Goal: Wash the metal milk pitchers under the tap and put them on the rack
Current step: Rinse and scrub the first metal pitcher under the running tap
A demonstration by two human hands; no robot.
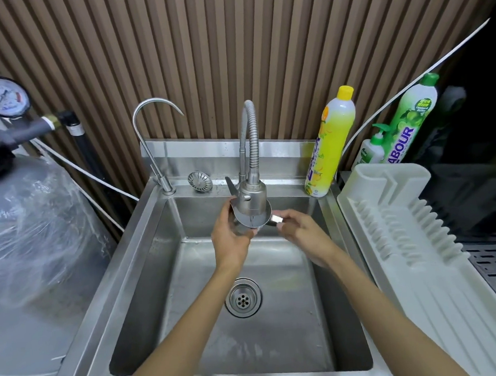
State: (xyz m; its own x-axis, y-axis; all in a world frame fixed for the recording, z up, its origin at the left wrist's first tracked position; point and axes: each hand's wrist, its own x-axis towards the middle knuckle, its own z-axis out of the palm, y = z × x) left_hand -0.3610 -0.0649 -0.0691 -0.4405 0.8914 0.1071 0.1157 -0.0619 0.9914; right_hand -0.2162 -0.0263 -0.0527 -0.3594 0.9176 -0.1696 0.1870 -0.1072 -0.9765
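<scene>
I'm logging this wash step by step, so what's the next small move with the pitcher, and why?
Probably lift the pitcher away from the tap and carry it right to the rack. Left hand cups its body, right hand pinches the handle, right under the spray head, and the rack beside the sink holds nothing yet.

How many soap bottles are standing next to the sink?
3. A tall yellow plastic bottle stands on the sink's back right corner. A tall green bottle and a small white pump bottle stand behind the white dish rack, which may hide others.
</scene>
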